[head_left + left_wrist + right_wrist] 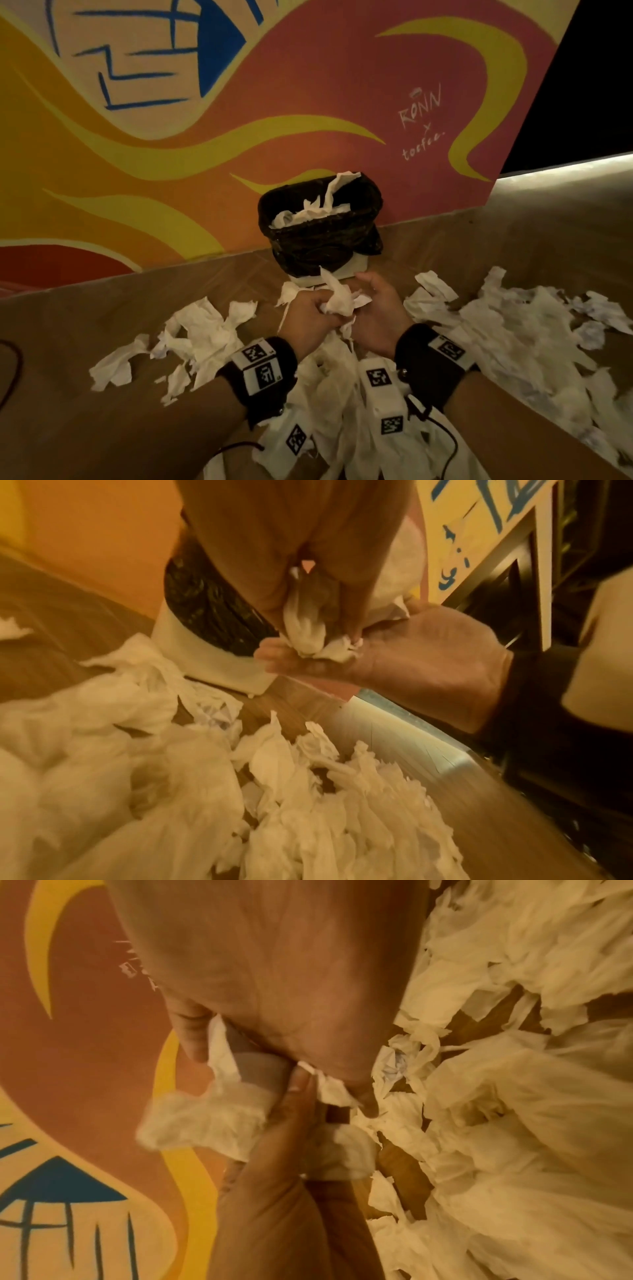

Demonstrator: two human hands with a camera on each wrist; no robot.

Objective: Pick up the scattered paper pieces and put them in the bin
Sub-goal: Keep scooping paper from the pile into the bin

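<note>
A crumpled wad of white paper is held between both hands, just above the floor in front of the bin. My left hand grips it from the left, and my right hand grips it from the right. The left wrist view shows left fingers curled round the wad with the right hand beneath. In the right wrist view the wad sticks out between the two hands. The bin has a black liner, stands against the wall and holds several paper pieces.
Many torn white paper pieces lie on the wooden floor, to the left and in a thick spread to the right. A painted wall stands behind the bin. A pale ledge runs at right. A red cable lies far left.
</note>
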